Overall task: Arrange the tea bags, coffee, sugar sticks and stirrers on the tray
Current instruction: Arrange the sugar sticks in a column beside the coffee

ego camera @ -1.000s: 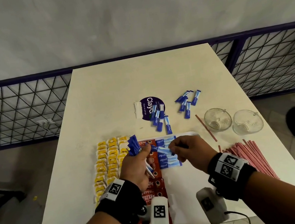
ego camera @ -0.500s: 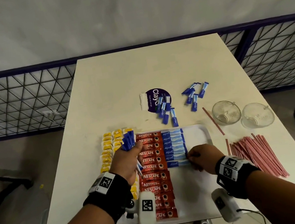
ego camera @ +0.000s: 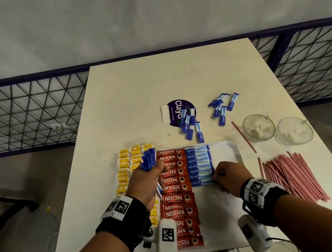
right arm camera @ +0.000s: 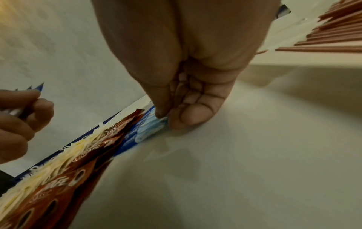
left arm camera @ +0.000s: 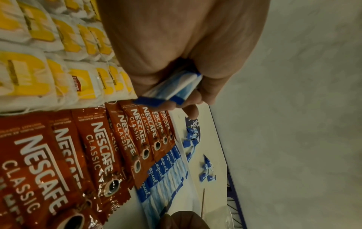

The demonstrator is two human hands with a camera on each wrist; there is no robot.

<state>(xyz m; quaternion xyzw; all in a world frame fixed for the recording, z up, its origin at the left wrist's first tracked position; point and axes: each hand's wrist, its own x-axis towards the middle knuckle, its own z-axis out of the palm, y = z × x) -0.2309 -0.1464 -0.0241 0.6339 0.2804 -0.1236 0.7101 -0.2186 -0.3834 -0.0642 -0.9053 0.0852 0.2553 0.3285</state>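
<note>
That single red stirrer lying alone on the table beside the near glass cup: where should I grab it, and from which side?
Pinch the lone stirrer near its middle, coming straight down from above. It lies flat and thin on the table, slanted, with bare surface on both sides. The glass cup sits close on its right, so the tray side probably gives the fingers more room.

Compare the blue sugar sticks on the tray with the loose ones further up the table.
The sugar sticks on the tray lie flat in a neat column, parallel, touching the coffee sachets. The loose sugar sticks sit off the tray in two scattered clusters, at mixed angles, some overlapping a purple sticker. Both sets share the blue-and-pale wrapper.
</note>
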